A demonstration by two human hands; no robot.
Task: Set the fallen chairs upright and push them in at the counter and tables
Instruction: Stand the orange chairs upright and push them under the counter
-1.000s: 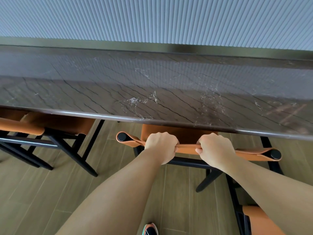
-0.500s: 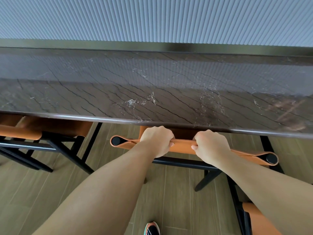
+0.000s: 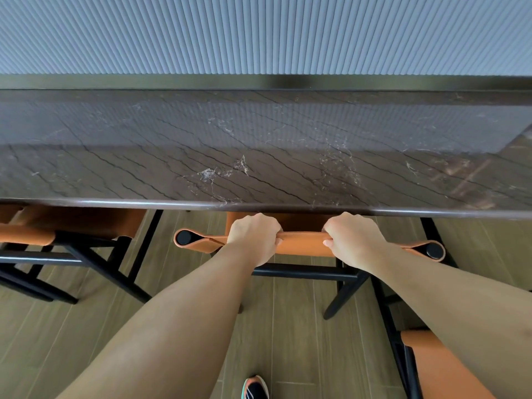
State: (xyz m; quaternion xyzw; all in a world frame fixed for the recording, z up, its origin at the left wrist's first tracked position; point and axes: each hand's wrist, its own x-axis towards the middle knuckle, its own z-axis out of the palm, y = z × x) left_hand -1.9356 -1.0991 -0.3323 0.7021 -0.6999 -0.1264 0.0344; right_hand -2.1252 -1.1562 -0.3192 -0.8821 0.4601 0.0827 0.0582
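An upright chair with an orange leather back strap point(image 3: 300, 243) and black frame stands right at the front edge of the dark marble counter point(image 3: 259, 168). Most of its seat is hidden under the counter. My left hand point(image 3: 253, 237) grips the strap left of centre. My right hand point(image 3: 352, 240) grips it right of centre, fingers curled over the top. Both knuckles sit just below the counter's rounded edge.
Another orange chair point(image 3: 72, 226) is tucked under the counter at the left. Part of a third orange chair point(image 3: 431, 367) shows at the lower right, close to my right arm. A ribbed grey wall point(image 3: 259, 33) backs the counter. My shoe point(image 3: 254, 388) is on the wooden floor.
The chair has slid forward under the counter with both hands still gripping its back strap. Less of its seat shows now.
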